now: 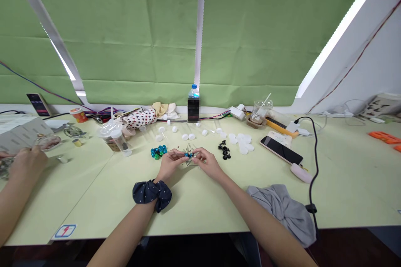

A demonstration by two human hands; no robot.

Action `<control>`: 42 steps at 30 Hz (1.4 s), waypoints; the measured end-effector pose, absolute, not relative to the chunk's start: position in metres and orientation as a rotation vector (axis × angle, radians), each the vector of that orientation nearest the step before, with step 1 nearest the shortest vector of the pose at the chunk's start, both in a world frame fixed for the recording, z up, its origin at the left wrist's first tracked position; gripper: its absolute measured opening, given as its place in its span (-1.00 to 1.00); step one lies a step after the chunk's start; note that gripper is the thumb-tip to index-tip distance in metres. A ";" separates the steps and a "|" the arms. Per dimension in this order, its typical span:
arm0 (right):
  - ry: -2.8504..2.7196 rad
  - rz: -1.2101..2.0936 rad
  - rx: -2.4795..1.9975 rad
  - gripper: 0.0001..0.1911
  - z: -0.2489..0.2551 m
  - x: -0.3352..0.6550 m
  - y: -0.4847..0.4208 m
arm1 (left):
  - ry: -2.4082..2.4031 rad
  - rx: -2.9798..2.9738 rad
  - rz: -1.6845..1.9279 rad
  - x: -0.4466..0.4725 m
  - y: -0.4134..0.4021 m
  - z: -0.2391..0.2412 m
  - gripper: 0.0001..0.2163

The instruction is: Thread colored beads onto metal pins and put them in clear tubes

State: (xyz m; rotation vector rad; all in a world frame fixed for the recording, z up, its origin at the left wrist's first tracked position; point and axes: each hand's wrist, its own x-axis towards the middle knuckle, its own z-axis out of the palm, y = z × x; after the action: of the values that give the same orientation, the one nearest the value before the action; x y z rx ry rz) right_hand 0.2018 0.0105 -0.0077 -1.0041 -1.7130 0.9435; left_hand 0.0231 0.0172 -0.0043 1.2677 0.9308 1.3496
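My left hand (170, 164) and my right hand (208, 163) meet over the middle of the table. Their fingertips pinch a small blue-and-black piece (189, 155) from both sides; its exact kind is too small to make out. Thin shiny metal rods (189, 148) show around and behind the fingers, partly hidden by them. Just left of my left hand is a cluster of shiny blue and green balls (158, 151). To the right of my right hand lie several small black knob-like parts (224, 150). A dark dotted scrunchie (152, 195) circles my left wrist.
White caps (188, 137) and clear tubes lie behind my hands; white discs (242, 142) are to the right. A bottle (194, 91) stands at the back. Phone (281, 150), black cable (315, 154) and grey cloth (283, 208) sit right. At left, another person's hand (28, 164) works.
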 end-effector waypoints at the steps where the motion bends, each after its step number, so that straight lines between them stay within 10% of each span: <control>1: -1.716 0.941 -1.008 -0.71 -0.008 0.202 0.011 | 0.926 1.268 1.350 0.023 0.017 -0.005 -0.76; 42: -1.725 0.987 -1.013 -0.67 -0.004 0.200 0.008 | 0.903 1.272 1.311 0.023 0.018 -0.008 -0.78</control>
State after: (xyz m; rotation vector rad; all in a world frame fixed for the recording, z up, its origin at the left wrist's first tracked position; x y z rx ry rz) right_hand 0.2000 0.0082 -0.0041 -1.0129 -1.7249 0.9867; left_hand 0.0230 0.0178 -0.0077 1.2716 0.9030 1.3108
